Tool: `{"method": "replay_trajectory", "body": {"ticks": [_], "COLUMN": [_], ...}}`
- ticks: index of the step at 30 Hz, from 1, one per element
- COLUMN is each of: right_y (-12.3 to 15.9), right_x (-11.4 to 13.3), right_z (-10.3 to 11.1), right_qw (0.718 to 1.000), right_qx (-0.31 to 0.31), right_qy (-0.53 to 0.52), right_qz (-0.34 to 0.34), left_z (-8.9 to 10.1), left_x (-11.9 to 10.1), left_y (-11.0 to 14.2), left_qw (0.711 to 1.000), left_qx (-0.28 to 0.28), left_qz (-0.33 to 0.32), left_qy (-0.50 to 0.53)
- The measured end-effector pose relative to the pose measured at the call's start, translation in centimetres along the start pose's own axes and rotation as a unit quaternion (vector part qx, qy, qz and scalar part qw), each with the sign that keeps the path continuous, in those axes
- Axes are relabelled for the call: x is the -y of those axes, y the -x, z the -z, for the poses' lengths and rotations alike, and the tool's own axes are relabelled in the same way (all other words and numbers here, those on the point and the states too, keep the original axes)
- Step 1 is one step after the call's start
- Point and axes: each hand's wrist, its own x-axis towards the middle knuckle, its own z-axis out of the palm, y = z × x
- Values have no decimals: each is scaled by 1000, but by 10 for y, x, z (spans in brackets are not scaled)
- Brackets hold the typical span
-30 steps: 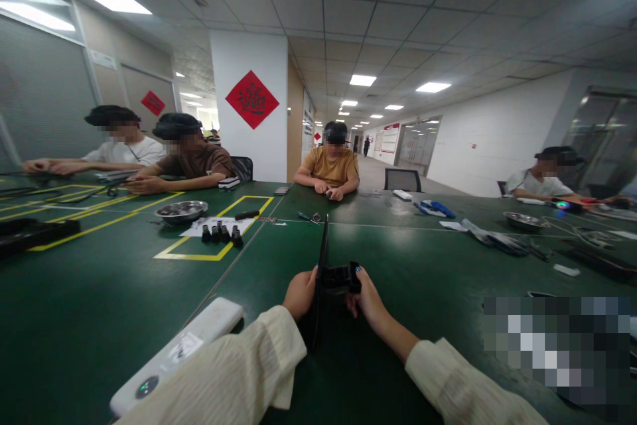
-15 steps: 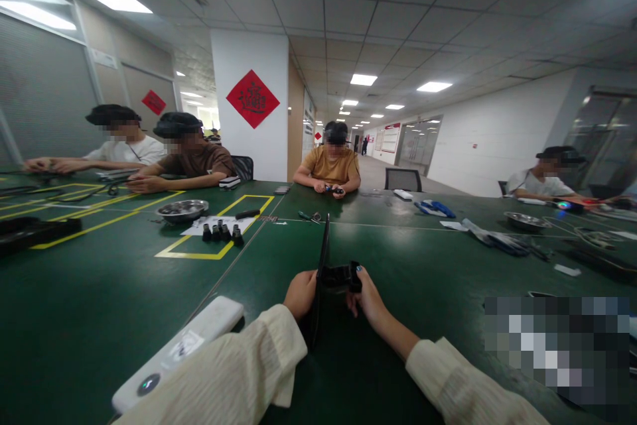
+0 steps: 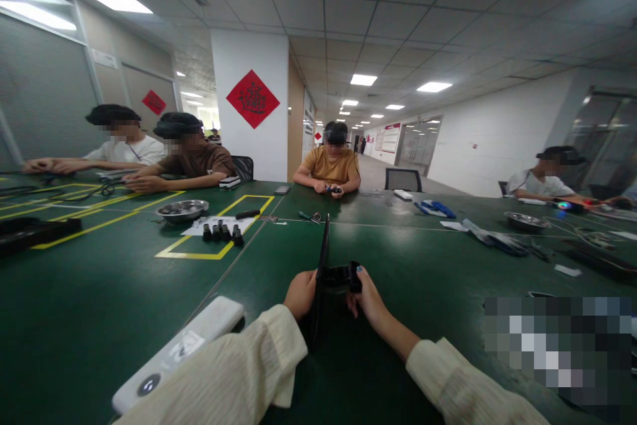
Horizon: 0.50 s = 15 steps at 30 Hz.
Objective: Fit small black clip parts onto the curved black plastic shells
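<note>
A thin black panel (image 3: 322, 259) stands on edge in front of me, seen nearly edge-on, with a black bracket-like part (image 3: 337, 276) sticking out from its right side. My left hand (image 3: 300, 295) grips the panel from the left, its fingertips hidden behind the panel. At the outer end of the bracket-like part, my right hand (image 3: 369, 299) is closed on it, thumb on top and fingers curled underneath. The exact kind of this black object cannot be made out. Beside my left forearm lies a white oblong device (image 3: 174, 355) with a round dark button.
Several black cylindrical parts (image 3: 223, 234) stand on a paper sheet near a metal bowl (image 3: 182, 211). Further right are grey gloves (image 3: 492, 239), blue-handled tools (image 3: 434, 209) and a second metal bowl (image 3: 526, 221). Co-workers sit around the green table (image 3: 398, 246); one person (image 3: 328, 163) is opposite.
My hands and the black object have stayed in place. The light on the white device's button looks different.
</note>
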Motion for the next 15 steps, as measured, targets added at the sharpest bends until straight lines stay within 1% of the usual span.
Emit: {"method": "replay_trajectory", "body": {"ticks": [10,15], "right_y": [-1,0], "right_x": [-4,-2], "right_z": [4,5], "right_qw": [1000,999], "right_qx": [19,36], "right_qy": [-1,-11], "right_qz": [15,20], "left_z": [2,0], "left_x": [-8,-1], "left_y": [2,1], "left_qw": [1000,999], "left_qx": [-1,-5], "left_qz": [15,23], "left_qy": [10,37]}}
